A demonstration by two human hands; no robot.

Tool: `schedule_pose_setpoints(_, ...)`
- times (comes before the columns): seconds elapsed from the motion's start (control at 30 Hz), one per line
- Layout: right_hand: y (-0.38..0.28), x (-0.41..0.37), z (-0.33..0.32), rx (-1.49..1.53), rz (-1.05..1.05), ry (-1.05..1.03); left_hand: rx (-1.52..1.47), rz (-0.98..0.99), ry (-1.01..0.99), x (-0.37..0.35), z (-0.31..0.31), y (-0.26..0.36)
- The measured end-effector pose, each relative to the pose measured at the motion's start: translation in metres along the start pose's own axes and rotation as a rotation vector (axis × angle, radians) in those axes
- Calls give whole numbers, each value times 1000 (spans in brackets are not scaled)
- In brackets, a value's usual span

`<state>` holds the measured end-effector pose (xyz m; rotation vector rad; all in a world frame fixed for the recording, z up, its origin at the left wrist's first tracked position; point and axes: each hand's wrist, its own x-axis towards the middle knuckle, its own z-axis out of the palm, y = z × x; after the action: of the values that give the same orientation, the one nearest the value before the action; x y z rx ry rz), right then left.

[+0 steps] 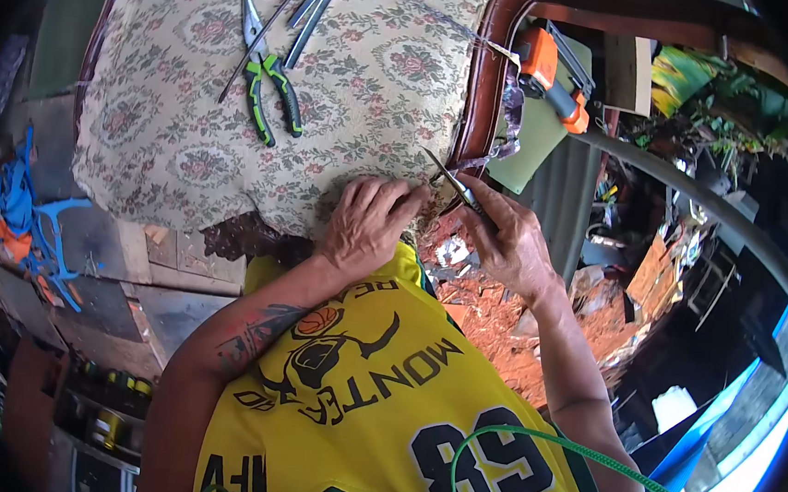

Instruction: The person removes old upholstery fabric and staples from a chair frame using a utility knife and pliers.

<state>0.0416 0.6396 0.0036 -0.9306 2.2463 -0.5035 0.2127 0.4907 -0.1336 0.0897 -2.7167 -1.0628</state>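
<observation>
at the near corner of the floral cushion (190, 137), your left hand (368, 221) lies flat on the fabric with the grip open and empty, while your right hand (510, 246) has its grip closed on a thin metal tool (454, 186), which points to the cushion edge beside the wooden frame (480, 95).

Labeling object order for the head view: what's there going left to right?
Blue straps → green-handled pliers → left hand on the floral cushion → right hand gripping a thin metal tool.
</observation>
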Motion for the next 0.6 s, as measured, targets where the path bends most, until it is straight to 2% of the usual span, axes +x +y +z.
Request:
schedule_pose_setpoints(0.1,15,0,-12,-27,-69,-46,104,-86,52,1,5,18)
schedule_pose_setpoints(0.3,49,-8,-18,-53,-140,-131,127,-142,135,-2,17,32)
schedule_pose_setpoints(0.37,56,-10,-20,-64,-180,-113,71,-261,147,1,20,35)
schedule_pose_setpoints(0.43,60,-8,-24,-37,-241,-71,61,-295,217,7,18,28)
schedule_pose_setpoints(0.5,54,-5,-35,95,-161,-45,-156,-595,-7,27,-15,20)
schedule_pose_setpoints(0.57,60,-2,-40,73,-236,12,-228,-707,-119,48,-31,5)
schedule_pose_setpoints(0.6,53,-2,-46,131,-146,-7,-246,-722,-162,56,-33,-4)
